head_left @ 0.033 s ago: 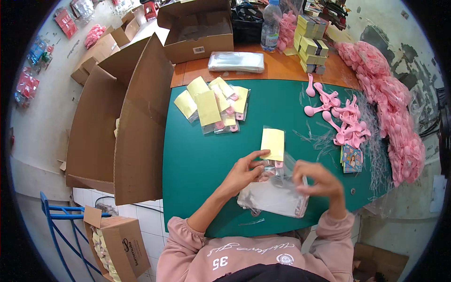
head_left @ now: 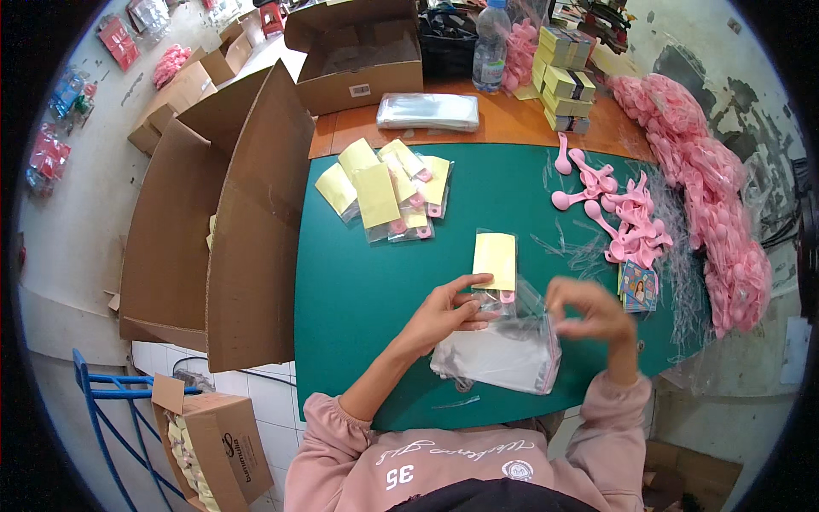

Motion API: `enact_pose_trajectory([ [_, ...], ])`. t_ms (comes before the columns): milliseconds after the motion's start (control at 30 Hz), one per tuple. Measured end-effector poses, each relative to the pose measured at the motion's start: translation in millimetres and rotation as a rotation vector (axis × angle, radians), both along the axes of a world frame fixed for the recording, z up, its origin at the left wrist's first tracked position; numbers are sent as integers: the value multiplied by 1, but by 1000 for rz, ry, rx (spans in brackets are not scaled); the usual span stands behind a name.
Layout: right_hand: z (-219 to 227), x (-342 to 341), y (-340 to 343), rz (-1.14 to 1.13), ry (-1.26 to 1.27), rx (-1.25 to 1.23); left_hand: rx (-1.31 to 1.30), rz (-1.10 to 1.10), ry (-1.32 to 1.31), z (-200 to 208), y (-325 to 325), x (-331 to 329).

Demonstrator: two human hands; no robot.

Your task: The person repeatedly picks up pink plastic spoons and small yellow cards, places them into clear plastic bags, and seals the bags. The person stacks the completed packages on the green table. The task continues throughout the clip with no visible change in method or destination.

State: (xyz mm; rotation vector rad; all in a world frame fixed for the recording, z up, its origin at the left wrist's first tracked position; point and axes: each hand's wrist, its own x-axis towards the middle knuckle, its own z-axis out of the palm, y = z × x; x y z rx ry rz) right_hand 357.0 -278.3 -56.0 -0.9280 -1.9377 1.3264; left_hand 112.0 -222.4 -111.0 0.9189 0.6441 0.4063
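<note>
My left hand [head_left: 444,316] rests at the middle of the table, its fingers on a small clear plastic bag [head_left: 486,301] that holds a yellow card [head_left: 495,258] and a pink spoon [head_left: 508,296]. Under the bag's lower end lies a stack of clear plastic bags [head_left: 495,358]. My right hand [head_left: 593,317] is raised just right of the stack, its fingers curled together in a pinch. Whatever it may hold is too small to make out. Several filled bags [head_left: 378,196] with yellow cards and pink spoons lie in a pile further off to the left.
Loose pink spoons [head_left: 627,209] and small picture cards [head_left: 639,286] lie at the right among plastic strips. Bagged spoons [head_left: 699,179] line the right edge. Behind are card bundles [head_left: 567,84], a water bottle [head_left: 490,51] and a bag pack [head_left: 428,113]. A large carton [head_left: 256,222] stands left.
My right hand has moved a little to the right, away from the filled bag. The clear plastic near it has settled lower. My left hand stays almost in place.
</note>
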Motion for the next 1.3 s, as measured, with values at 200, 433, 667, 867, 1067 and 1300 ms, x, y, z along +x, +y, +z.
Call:
enact_pose_trajectory([
  [200, 24, 82, 40, -783, -417, -33, -3, 3, -11, -3, 0, 4],
  [433, -21, -43, -22, -591, -462, 196, -26, 53, -76, -1, -7, 5],
  [667, -42, -49, -17, -638, -317, 298, 147, 2, 96, -3, -3, 2],
  [867, -47, -47, -19, -708, 55, 20, 360, 45, 203, 9, 1, -1],
  [1067, -38, -45, -16, -659, 29, -119, 857, -13, 329, 3, -1, 1],
  [1300, -65, -47, -14, -709, 471, -436, 807, 87, 394, -2, -5, 3],
])
